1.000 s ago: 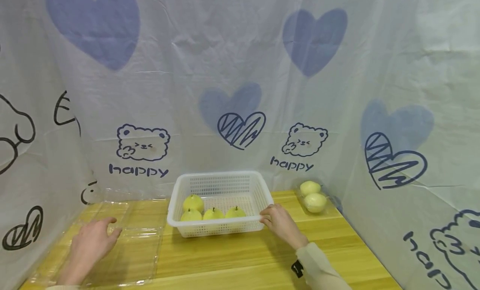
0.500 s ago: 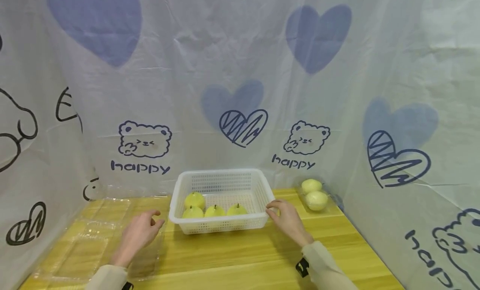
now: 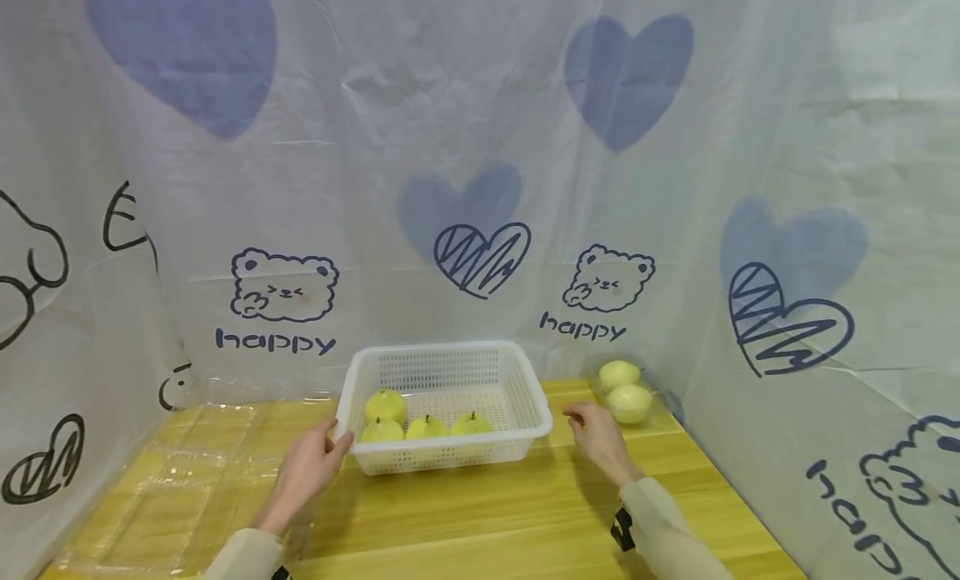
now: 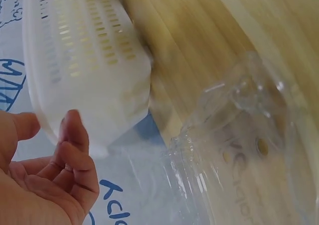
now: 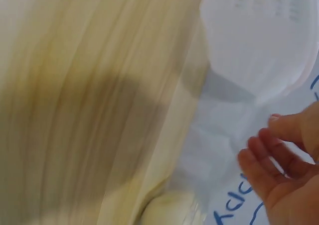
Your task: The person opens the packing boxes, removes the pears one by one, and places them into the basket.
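Note:
A white plastic basket (image 3: 442,459) with slotted walls sits on the wooden table and has several yellow-green pears (image 3: 427,427) inside. My left hand (image 3: 306,467) is at the basket's left front corner. In the left wrist view its thumb and loosely bent fingers (image 4: 75,158) lie at the rim without a visible grip; contact is hard to tell. My right hand (image 3: 600,441) hovers apart from the basket's right side, fingers relaxed and holding nothing. Close to it, two wrapped pears (image 3: 630,404) lie at the right.
Clear plastic clamshell packaging (image 3: 161,513) lies spread on the left of the table (image 3: 465,530). White sheets (image 3: 465,105) printed with hearts and bears hang behind and at both sides.
My left hand has moved right from above the clear packaging to the basket's left corner. My right hand has left the basket's right rim and shifted right. The basket looks unmoved.

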A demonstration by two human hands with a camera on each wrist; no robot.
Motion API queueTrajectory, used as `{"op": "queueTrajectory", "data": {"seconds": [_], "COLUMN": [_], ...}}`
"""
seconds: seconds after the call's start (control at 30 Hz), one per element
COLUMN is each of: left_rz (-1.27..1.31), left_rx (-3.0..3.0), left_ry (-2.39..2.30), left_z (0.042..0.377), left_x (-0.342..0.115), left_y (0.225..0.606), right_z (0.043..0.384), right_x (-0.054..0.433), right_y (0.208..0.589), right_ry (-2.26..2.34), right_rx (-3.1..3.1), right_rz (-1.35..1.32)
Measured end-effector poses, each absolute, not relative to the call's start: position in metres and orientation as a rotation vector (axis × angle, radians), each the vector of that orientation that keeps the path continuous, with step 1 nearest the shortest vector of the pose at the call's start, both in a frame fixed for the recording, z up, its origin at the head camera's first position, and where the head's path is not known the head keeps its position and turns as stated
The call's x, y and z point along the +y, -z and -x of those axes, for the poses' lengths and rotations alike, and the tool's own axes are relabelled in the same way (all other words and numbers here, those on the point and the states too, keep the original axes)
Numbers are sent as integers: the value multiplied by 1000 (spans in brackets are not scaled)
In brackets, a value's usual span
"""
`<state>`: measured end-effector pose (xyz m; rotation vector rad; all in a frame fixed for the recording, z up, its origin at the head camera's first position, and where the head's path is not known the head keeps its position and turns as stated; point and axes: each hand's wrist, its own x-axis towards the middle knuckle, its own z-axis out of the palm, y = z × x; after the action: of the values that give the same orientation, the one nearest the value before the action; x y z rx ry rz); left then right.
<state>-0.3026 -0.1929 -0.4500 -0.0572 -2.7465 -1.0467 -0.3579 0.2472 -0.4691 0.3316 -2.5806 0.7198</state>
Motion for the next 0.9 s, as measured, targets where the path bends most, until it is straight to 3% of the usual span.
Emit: {"op": "queueTrajectory", "data": {"seconds": [0.27,0.9], "left_rz": [47,-4], "left_rx": [-2730,-2747], "left_ry": [1116,1098], "left_z": [309,318], "left_x": [-192,-192], "left_y": [452,448], "right_z": [366,373], "right_x": [266,302], "right_y": [471,478], "right_ry": [-552,-359], "right_rx": [-2794,-2782], "right_rz": [-165,-123]}}
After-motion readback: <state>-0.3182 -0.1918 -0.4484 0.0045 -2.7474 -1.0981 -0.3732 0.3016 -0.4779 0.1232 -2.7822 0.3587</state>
